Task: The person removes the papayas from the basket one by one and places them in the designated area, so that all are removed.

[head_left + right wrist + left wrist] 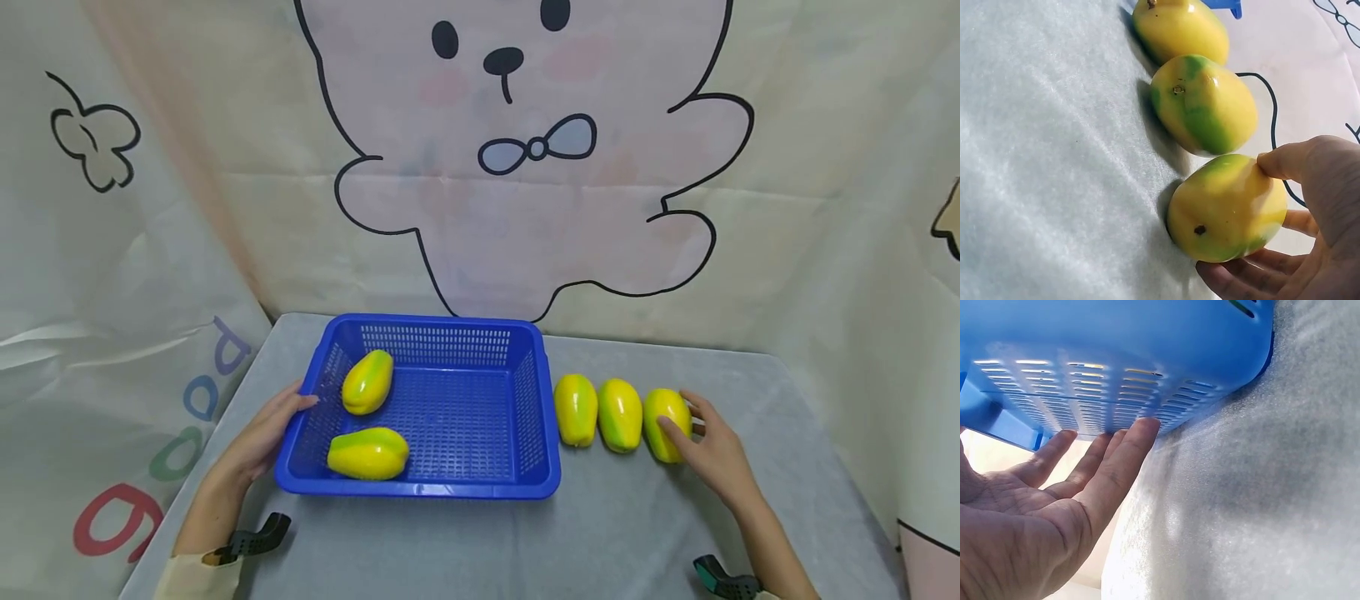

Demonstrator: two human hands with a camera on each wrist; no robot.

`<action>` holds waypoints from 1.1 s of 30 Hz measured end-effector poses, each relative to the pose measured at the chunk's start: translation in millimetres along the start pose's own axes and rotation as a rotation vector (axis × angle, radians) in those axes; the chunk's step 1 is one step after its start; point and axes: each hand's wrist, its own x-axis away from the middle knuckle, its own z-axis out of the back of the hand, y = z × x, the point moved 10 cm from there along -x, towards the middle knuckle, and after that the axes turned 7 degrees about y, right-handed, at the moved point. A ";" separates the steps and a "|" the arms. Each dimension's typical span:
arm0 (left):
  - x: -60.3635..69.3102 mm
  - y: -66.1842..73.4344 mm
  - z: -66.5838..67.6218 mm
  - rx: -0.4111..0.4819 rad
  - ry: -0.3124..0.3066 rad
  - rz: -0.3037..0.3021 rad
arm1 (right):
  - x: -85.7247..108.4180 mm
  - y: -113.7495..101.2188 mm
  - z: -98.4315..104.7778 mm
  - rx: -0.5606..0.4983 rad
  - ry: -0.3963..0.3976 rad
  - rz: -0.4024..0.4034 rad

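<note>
A blue plastic basket (pixel 476 490) with slotted walls stands on the table. Two yellow-green papayas lie in its left half: one papaya (pixel 368 382) toward the back, another papaya (pixel 368 454) nearer the front. My left hand (pixel 264 429) holds the basket's left side, thumb at the rim; in the left wrist view its fingers (pixel 1119 465) touch the slotted outer wall (pixel 1085 394). Right of the basket, three papayas stand in a row. My right hand (pixel 712 450) grips the rightmost papaya (pixel 1225 209), thumb on one side and fingers on the other. The papaya appears to rest on the table.
The nearest papaya to the basket (pixel 576 410) is close to its right wall, and the middle papaya (pixel 620 415) stands beside it. A grey cloth covers the table (pixel 465 550). Behind hangs a printed curtain (pixel 510 233) with a cartoon bear.
</note>
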 end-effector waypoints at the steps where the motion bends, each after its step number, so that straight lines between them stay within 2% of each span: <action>1: -0.6 0.5 -0.6 0.001 0.000 0.000 | 0.5 0.7 0.4 0.000 0.002 -0.003; 8: -2.3 0.7 -2.2 -0.009 -0.005 0.003 | 2.7 2.5 -1.7 0.021 -0.009 -0.018; 16: -1.7 1.5 0.2 -0.016 0.021 0.005 | 0.2 -1.0 -3.3 0.026 -0.030 -0.029; 26: 0.2 3.5 -1.2 -0.007 0.004 -0.010 | 0.3 -6.0 -4.1 0.043 -0.024 0.006; 33: 0.9 2.0 0.7 -0.015 0.019 -0.006 | -1.7 -14.6 2.4 0.070 -0.010 0.034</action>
